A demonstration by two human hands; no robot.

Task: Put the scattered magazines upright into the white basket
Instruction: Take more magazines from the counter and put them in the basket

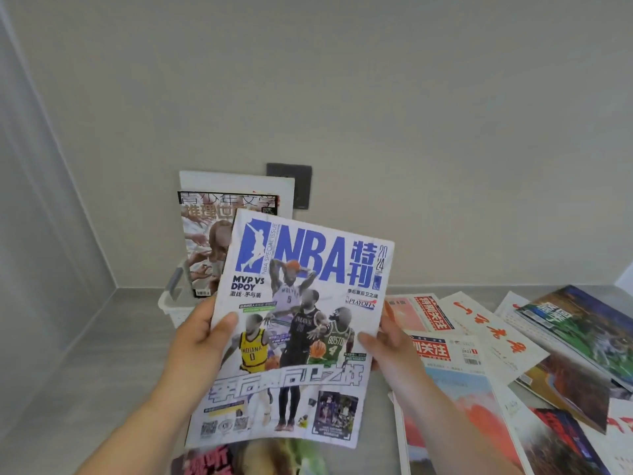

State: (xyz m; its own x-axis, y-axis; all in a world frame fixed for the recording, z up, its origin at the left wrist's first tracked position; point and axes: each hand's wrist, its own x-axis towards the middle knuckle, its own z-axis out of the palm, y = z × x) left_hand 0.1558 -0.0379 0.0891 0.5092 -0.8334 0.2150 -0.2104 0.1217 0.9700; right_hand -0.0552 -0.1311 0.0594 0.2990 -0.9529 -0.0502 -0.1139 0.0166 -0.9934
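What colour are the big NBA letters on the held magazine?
Blue, on the white magazine; seen best in the head view.

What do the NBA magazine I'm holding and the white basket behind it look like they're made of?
NBA magazine: thin paper, printed cover, visibly creased and flexing; gloss unclear. White basket: probably moulded plastic, judging by its smooth, pale rim; mostly hidden.

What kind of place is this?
Probably an indoor corner of a home or an office; I cannot tell which. A smooth grey tabletop meets bare pale walls, a dark square wall socket sits low on the wall, and paper magazines lie scattered near a white plastic basket.
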